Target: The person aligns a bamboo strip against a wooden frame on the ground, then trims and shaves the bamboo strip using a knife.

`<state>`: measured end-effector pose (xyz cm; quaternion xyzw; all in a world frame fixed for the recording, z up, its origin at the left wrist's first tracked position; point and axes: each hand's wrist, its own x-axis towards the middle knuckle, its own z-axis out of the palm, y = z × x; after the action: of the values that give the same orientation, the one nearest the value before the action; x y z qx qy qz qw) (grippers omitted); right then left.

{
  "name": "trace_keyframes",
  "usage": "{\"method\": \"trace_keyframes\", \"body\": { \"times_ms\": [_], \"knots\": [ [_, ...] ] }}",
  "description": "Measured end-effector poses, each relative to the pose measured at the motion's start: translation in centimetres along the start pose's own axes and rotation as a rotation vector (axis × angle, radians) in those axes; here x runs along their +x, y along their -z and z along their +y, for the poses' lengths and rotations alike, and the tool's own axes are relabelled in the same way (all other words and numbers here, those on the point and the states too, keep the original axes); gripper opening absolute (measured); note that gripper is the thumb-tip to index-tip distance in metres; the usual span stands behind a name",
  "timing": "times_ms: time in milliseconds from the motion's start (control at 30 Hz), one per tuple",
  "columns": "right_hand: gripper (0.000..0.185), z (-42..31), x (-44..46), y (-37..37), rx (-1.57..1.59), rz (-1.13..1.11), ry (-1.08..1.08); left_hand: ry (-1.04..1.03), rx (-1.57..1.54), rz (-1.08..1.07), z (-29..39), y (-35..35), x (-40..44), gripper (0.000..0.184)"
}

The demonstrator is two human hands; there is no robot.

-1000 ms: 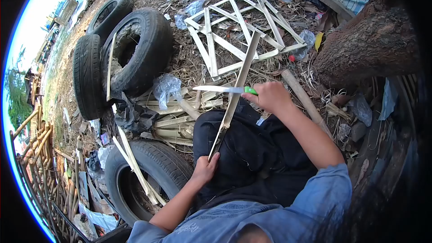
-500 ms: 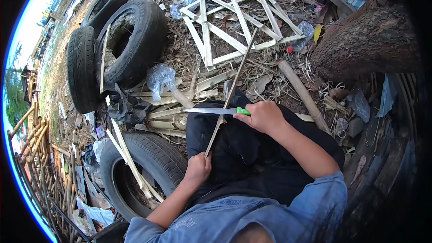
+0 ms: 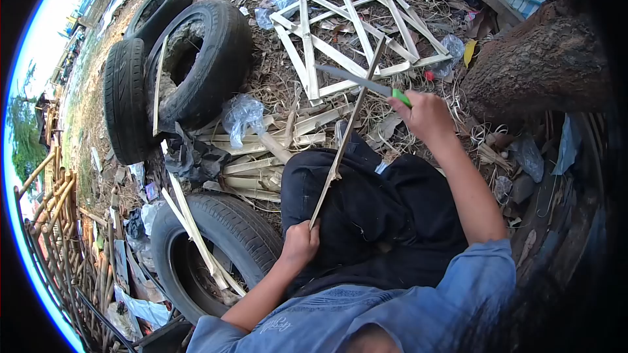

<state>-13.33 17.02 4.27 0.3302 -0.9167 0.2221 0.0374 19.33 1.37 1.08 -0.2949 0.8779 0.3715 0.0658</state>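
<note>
My left hand [image 3: 301,243] is closed round the lower end of a long, thin bamboo strip [image 3: 345,142], which slants up and away over my dark trousers. A rough, splintered spot shows partway along the strip. The green handle of a knife [image 3: 347,76] is in my right hand [image 3: 425,116], and its blade points left, crossing the strip near its upper end. Whether the blade touches the strip I cannot tell. Beyond the strip's far end, a lattice of pale bamboo slats [image 3: 358,34] lies on the ground.
Old tyres [image 3: 226,59] stand at the left, and another tyre [image 3: 252,229] lies beside my left arm with split strips [image 3: 196,232] across it. More bamboo pieces [image 3: 255,173] lie before my knee. A tree trunk [image 3: 536,65] rises at the right, near a bamboo pole.
The knife in my right hand first came down along the strip, then moved up and away towards its far end. The strip has turned edge-on; my left hand still holds its lower end.
</note>
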Motion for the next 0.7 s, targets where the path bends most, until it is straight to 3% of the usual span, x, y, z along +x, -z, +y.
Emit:
{"method": "trace_keyframes", "body": {
  "times_ms": [100, 200, 300, 333, 433, 533, 633, 667, 700],
  "knots": [
    [0.057, -3.8, -5.5, -3.6, 0.101, -0.175, 0.262, 0.037, -0.021, -0.037, 0.0, 0.1, 0.0, 0.034],
    [0.059, -4.2, -6.4, -7.2, 0.140, -0.156, 0.298, 0.051, -0.014, -0.009, -0.4, -0.1, 0.1, 0.034],
    [0.059, 0.5, -2.7, -9.0, 0.041, -0.013, 0.057, 0.093, -0.047, 0.012, 0.0, 0.0, -0.4, 0.033],
    [0.060, 0.9, -1.5, -8.3, 0.109, -0.011, -0.141, 0.099, -0.041, -0.007, 0.2, 0.1, 0.0, 0.033],
    [0.058, -0.8, -0.6, -4.3, 0.174, -0.035, -0.193, 0.066, -0.054, 0.015, -0.3, -0.1, 0.3, 0.034],
    [0.054, -3.3, -2.9, -3.7, 0.152, 0.014, 0.259, 0.018, -0.049, 0.015, -0.2, -0.3, 0.1, 0.035],
    [0.059, -4.5, -5.7, -6.4, 0.105, -0.140, 0.400, 0.039, -0.029, 0.002, -0.3, -0.3, 0.1, 0.035],
    [0.059, -3.3, -5.2, -7.5, 0.093, -0.125, 0.373, 0.021, -0.020, 0.010, -0.5, -0.2, 0.2, 0.035],
    [0.058, -1.7, -4.0, -8.5, 0.146, -0.091, 0.113, 0.028, -0.020, 0.008, -0.4, -0.2, 0.1, 0.035]
  ]
}}
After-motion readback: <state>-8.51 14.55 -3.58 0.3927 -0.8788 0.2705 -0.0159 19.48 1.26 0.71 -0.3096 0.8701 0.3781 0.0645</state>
